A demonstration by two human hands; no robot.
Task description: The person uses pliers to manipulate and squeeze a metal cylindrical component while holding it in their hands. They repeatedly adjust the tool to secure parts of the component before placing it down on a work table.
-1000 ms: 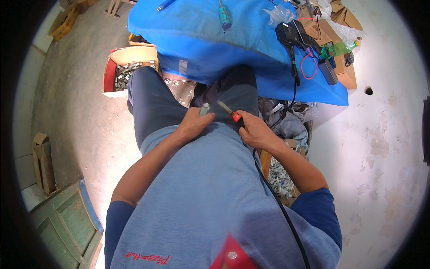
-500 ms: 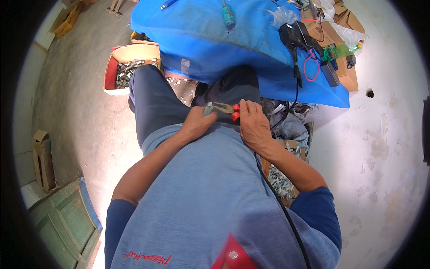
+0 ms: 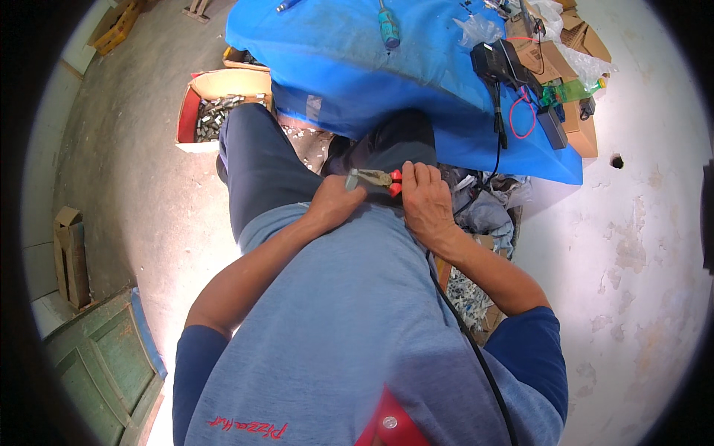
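Observation:
Over my lap, my left hand [image 3: 335, 202] is closed around a small pale grey metal piece [image 3: 352, 180] whose upper end sticks out past the fingers. My right hand [image 3: 426, 201] grips red-handled pliers [image 3: 382, 178], most of the handles hidden in the palm. The pliers' jaws point left and meet the top end of the metal piece. Whether they bite on it or only touch it is too small to tell.
Ahead is a table under a blue cover [image 3: 349, 56], with a screwdriver [image 3: 389, 28], black power adapters [image 3: 497, 63] and a green bottle [image 3: 573, 91]. A cardboard box [image 3: 186, 123] of small metal pieces stands beyond my left knee. A white wall [image 3: 595, 245] is at right.
The whole view has shifted slightly. Both hands keep their grips, and the pliers stay at the top of the metal piece, with their jaws looking slightly more spread.

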